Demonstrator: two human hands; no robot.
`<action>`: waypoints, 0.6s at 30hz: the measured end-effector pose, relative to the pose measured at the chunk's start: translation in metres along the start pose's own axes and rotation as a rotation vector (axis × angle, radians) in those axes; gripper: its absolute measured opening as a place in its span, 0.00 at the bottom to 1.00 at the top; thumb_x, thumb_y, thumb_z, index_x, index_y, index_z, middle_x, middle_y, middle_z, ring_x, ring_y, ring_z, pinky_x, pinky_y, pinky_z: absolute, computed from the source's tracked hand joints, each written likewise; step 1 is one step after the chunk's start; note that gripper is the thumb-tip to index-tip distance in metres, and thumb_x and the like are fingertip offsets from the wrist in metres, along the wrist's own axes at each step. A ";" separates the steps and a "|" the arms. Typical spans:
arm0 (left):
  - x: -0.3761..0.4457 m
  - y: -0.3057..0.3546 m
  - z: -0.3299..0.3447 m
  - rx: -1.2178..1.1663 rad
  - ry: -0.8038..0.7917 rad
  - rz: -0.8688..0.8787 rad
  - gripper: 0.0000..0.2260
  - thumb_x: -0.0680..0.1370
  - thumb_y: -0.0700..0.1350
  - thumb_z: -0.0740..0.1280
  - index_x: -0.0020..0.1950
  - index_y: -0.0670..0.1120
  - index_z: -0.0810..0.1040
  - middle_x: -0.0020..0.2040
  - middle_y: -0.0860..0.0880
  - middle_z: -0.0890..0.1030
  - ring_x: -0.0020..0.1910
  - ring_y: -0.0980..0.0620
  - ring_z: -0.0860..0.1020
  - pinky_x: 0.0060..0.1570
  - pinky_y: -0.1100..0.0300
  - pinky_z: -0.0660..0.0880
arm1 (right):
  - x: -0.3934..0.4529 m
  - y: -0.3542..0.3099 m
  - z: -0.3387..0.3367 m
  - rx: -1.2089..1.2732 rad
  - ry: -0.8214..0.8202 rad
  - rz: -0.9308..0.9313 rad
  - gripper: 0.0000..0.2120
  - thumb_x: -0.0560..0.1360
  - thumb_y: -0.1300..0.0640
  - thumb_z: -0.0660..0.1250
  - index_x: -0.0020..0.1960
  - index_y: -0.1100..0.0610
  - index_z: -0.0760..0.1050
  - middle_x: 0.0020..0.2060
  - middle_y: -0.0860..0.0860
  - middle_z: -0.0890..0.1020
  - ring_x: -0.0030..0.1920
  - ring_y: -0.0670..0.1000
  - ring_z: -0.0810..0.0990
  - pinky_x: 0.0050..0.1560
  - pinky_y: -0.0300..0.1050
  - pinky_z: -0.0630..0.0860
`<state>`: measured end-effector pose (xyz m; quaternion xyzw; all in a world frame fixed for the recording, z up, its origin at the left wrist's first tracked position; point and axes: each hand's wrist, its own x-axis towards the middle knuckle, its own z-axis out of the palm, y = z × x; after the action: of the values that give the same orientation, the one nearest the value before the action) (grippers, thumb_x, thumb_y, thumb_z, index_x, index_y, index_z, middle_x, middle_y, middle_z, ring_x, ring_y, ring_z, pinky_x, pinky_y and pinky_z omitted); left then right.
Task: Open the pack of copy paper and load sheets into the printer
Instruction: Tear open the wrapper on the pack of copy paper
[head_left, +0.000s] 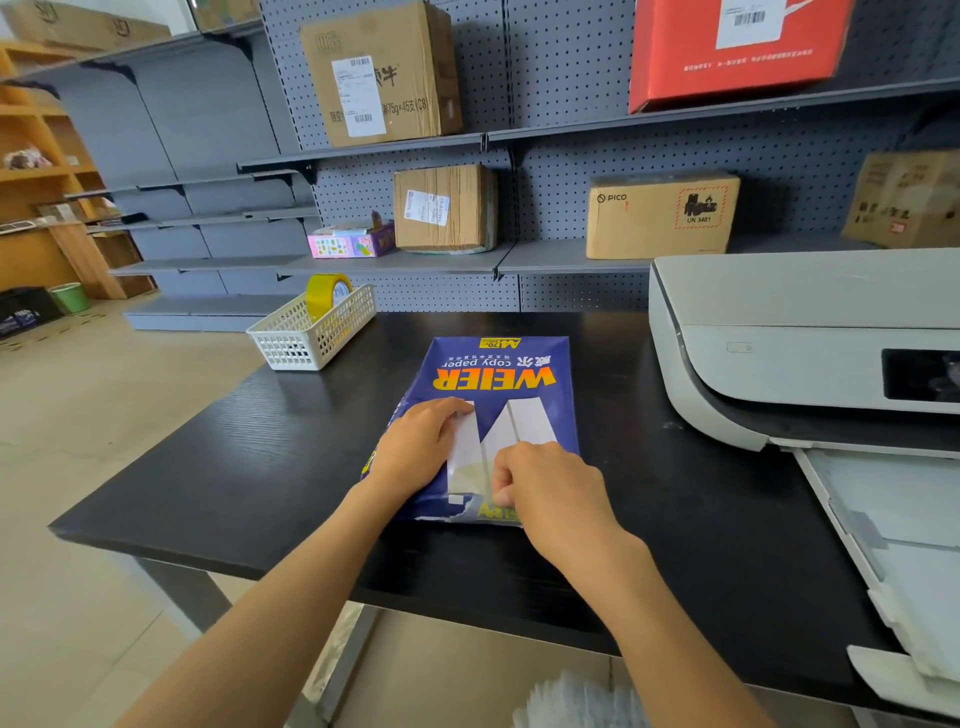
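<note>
A blue pack of copy paper (498, 374) with yellow lettering lies flat on the black table (218, 457), its near end torn. My left hand (415, 447) presses flat on the pack's left side, fingers on the wrapper. My right hand (550, 488) pinches the torn wrapper at the near edge. A grey-white printer (779, 332) stands at the right, its paper tray (893, 525) pulled out toward me with white sheets inside.
A white mesh basket (311, 332) holding a yellow tape roll (324, 293) stands at the table's far left corner. Grey pegboard shelves (405, 262) behind carry cardboard boxes and a red box. The floor lies left of the table.
</note>
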<state>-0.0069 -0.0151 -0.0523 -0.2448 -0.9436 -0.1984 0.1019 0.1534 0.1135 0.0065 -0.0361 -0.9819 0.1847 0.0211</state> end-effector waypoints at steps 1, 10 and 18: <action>0.000 0.000 0.000 0.003 -0.001 -0.001 0.17 0.83 0.46 0.53 0.68 0.55 0.74 0.68 0.54 0.76 0.66 0.50 0.74 0.60 0.54 0.72 | -0.001 -0.001 0.000 -0.005 -0.003 -0.003 0.10 0.80 0.59 0.63 0.60 0.57 0.75 0.57 0.55 0.80 0.56 0.57 0.78 0.46 0.47 0.68; 0.003 -0.004 0.003 -0.007 0.005 0.000 0.16 0.83 0.46 0.53 0.67 0.55 0.75 0.67 0.54 0.77 0.65 0.50 0.75 0.60 0.53 0.73 | -0.010 -0.009 -0.003 -0.068 0.021 -0.046 0.14 0.79 0.60 0.64 0.64 0.57 0.73 0.62 0.55 0.75 0.61 0.57 0.76 0.53 0.50 0.74; -0.001 0.000 0.000 0.001 0.019 0.014 0.17 0.83 0.46 0.53 0.67 0.54 0.75 0.67 0.54 0.77 0.65 0.50 0.75 0.59 0.54 0.73 | -0.010 -0.007 -0.001 -0.069 -0.052 -0.022 0.12 0.80 0.60 0.63 0.64 0.57 0.73 0.62 0.57 0.76 0.56 0.55 0.75 0.58 0.51 0.75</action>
<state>-0.0065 -0.0154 -0.0528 -0.2497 -0.9409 -0.1992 0.1123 0.1630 0.1067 0.0101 -0.0210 -0.9883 0.1512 -0.0035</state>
